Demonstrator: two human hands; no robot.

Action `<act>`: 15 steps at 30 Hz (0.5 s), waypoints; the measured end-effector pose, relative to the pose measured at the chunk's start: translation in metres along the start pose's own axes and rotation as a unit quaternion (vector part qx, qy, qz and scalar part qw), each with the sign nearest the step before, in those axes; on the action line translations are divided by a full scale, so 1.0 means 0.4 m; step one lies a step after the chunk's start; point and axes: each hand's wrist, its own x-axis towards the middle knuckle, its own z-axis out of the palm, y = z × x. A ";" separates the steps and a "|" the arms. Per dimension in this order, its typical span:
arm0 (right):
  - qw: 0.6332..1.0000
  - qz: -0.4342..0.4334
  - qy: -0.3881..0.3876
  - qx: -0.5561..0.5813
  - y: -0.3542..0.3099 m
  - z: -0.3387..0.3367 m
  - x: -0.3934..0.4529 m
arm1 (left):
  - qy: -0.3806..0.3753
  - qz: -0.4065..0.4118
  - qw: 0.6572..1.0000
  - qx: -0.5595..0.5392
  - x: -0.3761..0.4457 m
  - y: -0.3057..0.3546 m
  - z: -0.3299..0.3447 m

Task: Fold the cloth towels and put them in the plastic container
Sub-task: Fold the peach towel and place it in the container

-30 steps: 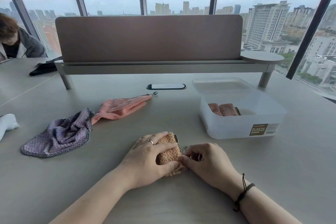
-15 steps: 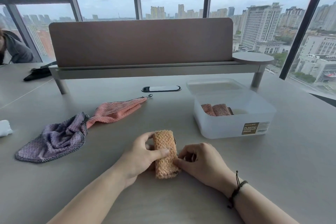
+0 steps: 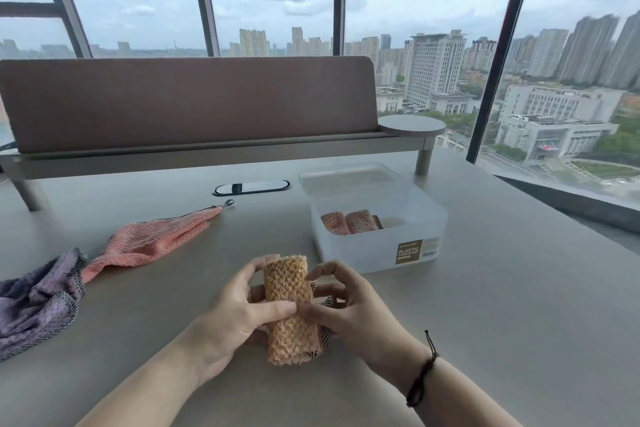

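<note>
Head view, held towel: an orange folded towel (image 3: 290, 308) stood lengthwise between both hands, low in the middle of the frame, just above the worktop (image 3: 502, 305).
Left hand: the left hand (image 3: 235, 317) gripped the towel's left side, thumb laid across its front, fingers (image 3: 258, 263) curled round the far end.
Right hand: the right hand (image 3: 349, 308) pinched the towel's right edge, its fingers bent; a dark cord bracelet (image 3: 420, 371) sat on that wrist.
Container: a clear plastic container (image 3: 377, 232) stood right of centre, near the hands but apart from them, open at the top, with a brown label on its near wall.
Inside it: two rolled pink towels (image 3: 349, 222) lay side by side against the left wall.
Lid: a clear lid (image 3: 349, 177) lay just behind the container.
Waiting cloths: a pink towel (image 3: 152, 243) lay flat at middle left; a crumpled purple towel (image 3: 38, 302) touched its lower end at the left edge.
Background: a brown divider panel (image 3: 187, 100) ran across the upper half, windows beyond.
</note>
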 end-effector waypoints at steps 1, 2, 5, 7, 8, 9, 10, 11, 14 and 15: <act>1.000 0.001 0.007 -0.020 -0.005 -0.014 0.000 | -0.003 0.007 1.000 0.002 0.010 0.000 0.011; 0.999 0.001 0.005 -0.044 -0.014 -0.028 0.000 | -0.010 0.014 1.000 0.001 0.021 -0.001 0.020; 0.993 0.014 -0.043 -0.105 -0.054 -0.069 0.005 | -0.043 0.025 0.998 -0.027 0.054 0.002 0.040; 0.986 0.018 -0.072 -0.152 -0.093 -0.086 0.010 | -0.055 0.039 0.997 -0.040 0.078 0.002 0.048; 0.981 0.012 -0.075 -0.181 -0.110 -0.092 0.015 | -0.058 0.047 0.996 -0.043 0.091 0.001 0.052; 0.976 0.005 -0.070 -0.208 -0.127 -0.097 0.023 | -0.060 0.054 0.996 -0.050 0.103 0.002 0.059; 0.972 -0.001 -0.060 -0.229 -0.140 -0.101 0.032 | -0.064 0.061 0.994 -0.062 0.116 0.001 0.064; 0.969 -0.008 -0.048 -0.241 -0.153 -0.106 0.043 | -0.069 0.067 0.992 -0.078 0.127 0.001 0.069; 0.978 -0.024 -0.027 -0.204 -0.186 -0.131 0.082 | -0.084 0.086 0.983 -0.138 0.155 0.002 0.073; 0.985 -0.024 -0.018 -0.170 -0.198 -0.146 0.100 | -0.073 0.084 0.980 -0.168 0.162 0.005 0.072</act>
